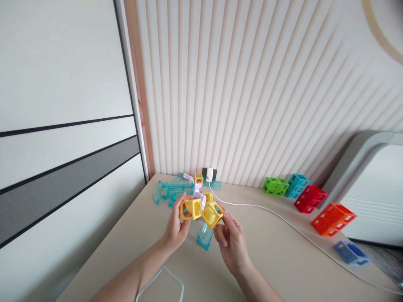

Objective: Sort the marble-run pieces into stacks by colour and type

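My left hand (pixel 179 222) is closed on a yellow cube-shaped frame piece (pixel 191 209) with openings in its sides. My right hand (pixel 231 237) grips a second yellow piece (pixel 212 215), tilted, by its right side. The two pieces are held up close beside each other; whether they touch is hard to tell. Behind them are another yellow piece (pixel 208 197) and light purple pieces (pixel 198 194). Below the held pieces a clear teal tube (pixel 205 236) lies on the table.
On the table (pixel 277 251), teal track parts (pixel 176 190) lie at the back left. Green (pixel 275 186), blue (pixel 296 186), red (pixel 310 199), orange (pixel 333 219) and dark blue (pixel 351 252) blocks line the right. A white cable (pixel 261 206) runs from the wall plug (pixel 210 174).
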### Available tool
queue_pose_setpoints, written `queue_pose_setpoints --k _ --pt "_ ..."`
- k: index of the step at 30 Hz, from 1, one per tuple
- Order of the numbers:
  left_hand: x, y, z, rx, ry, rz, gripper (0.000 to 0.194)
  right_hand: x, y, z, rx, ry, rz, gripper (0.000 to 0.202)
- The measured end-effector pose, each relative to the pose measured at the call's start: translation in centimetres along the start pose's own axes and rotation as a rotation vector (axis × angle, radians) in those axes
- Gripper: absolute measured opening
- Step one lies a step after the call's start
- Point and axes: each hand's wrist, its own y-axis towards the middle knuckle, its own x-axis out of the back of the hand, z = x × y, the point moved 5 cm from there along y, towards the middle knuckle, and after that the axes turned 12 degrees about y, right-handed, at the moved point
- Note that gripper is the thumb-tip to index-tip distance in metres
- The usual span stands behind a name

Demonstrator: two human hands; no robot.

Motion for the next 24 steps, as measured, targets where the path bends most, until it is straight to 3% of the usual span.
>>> queue_pose_setpoints --k 7,14,19,24 --pt "0.0 0.0 0.7 0.072 -0.006 0.04 0.053 0.0 -0.3 0.8 0.124 -0.045 -0.011 0.052" --pt "0.3 0.5 -0.4 -0.091 0.122 0.018 0.042 0.3 -0.4 0.5 0.124 -0.092 -0.049 0.048" --pt "0.1 0.1 -0.6 -0.097 0.109 0.064 0.042 0.5 -0.2 0.5 0.099 -0.021 -0.121 0.047" --pt "0.6 0.2 -0.8 -0.132 0.141 0.022 0.038 0.3 -0.1 1.1 0.121 0.057 -0.128 0.04"
